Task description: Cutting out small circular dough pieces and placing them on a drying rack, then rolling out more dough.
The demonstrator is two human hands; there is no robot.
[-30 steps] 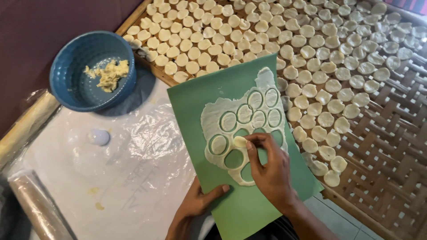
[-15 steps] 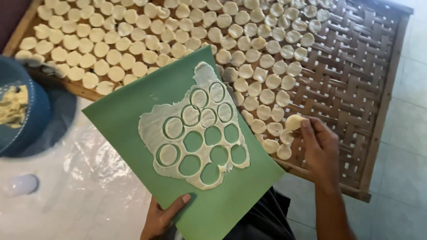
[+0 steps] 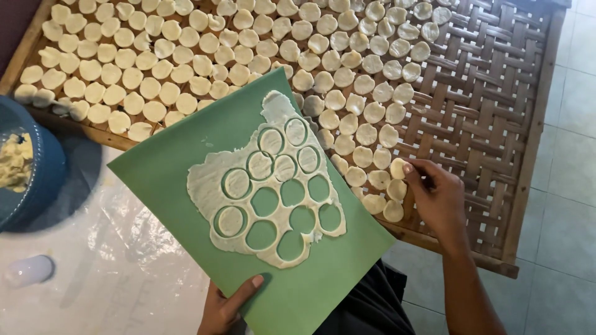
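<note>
Left hand grip clenched on green sheet's near edge; rolled dough on it, 7 holes cut. Right hand pinches dough disc over woven tray, right.

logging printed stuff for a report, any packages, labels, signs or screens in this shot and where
None in view: only a plain green sheet with cut dough, a woven tray of dough discs, a blue bowl at left, and a clear plastic cover, all unmarked.
</note>
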